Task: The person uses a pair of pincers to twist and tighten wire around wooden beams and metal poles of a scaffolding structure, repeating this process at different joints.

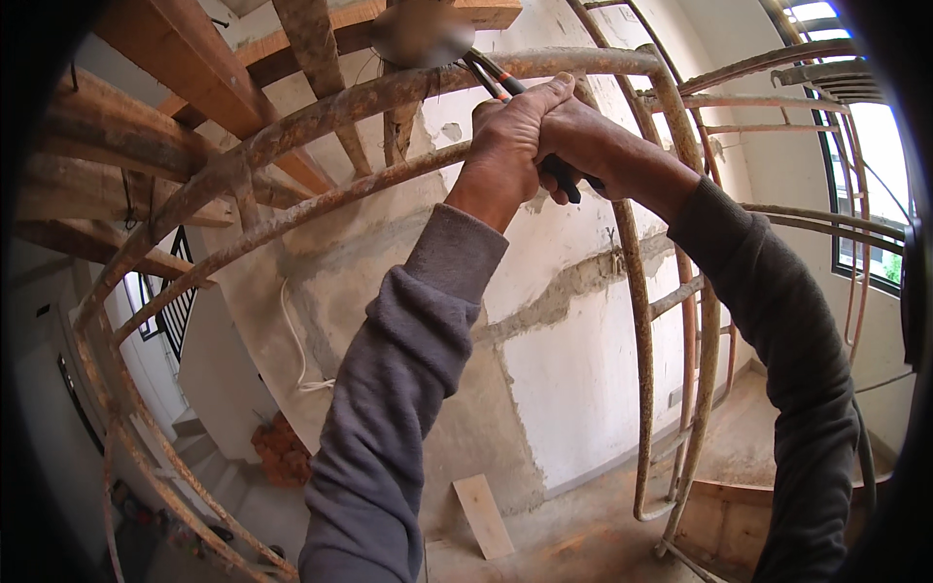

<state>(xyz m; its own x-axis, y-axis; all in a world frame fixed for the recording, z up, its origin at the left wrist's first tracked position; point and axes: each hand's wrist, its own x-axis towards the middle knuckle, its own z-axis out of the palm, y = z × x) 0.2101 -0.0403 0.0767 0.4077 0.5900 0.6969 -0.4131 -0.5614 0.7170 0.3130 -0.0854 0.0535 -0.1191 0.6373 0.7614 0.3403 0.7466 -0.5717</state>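
Raised together near the top of the head view, my left hand (507, 136) and my right hand (593, 146) overlap, both closed on a long-handled tool (496, 76) with black and orange parts, resembling pliers or cutters. Its black grip ends poke out below my fingers. The tool's far end reaches a blurred patch beside a timber post and thin wire, so what it touches is unclear. Just behind my hands runs a curved, rusty scaffold tube (360, 92), with a second tube (311, 209) below it.
Timber beams (185, 68) cross overhead at left. Rusty scaffold frames (637, 321) stand right, near a window (870, 175). Behind is a patched wall (554, 389) with a white cable (301, 340). Lower down are stairs (209, 466), red bricks (282, 452), a board (481, 515) and a wooden panel (719, 525).
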